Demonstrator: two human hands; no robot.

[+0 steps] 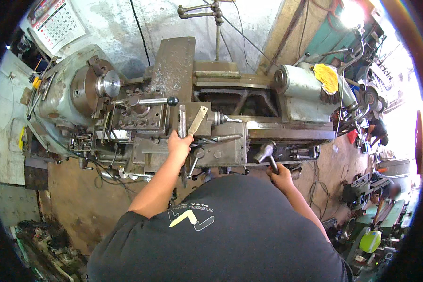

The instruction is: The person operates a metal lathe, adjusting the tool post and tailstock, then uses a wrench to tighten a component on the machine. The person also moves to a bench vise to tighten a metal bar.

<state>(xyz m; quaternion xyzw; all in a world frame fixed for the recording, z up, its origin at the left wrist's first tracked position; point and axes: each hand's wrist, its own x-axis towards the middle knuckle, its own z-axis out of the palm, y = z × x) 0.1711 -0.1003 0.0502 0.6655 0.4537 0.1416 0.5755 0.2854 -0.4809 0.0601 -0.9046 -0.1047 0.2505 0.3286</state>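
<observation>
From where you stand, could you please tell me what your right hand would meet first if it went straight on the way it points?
Leading with the hammer it grips, the right hand would probably meet the right edge of the lathe carriage first, though depth is unclear.

Right hand (282,176) gripping hammer (266,151), left hand (179,143) at metal bar (182,120), lathe (176,58)

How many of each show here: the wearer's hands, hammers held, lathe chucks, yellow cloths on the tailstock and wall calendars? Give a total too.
Hands: 2 (left hand, right hand)
Hammer: 1
Lathe chuck: 1
Yellow cloth: 1
Wall calendar: 1
Total: 6
</observation>
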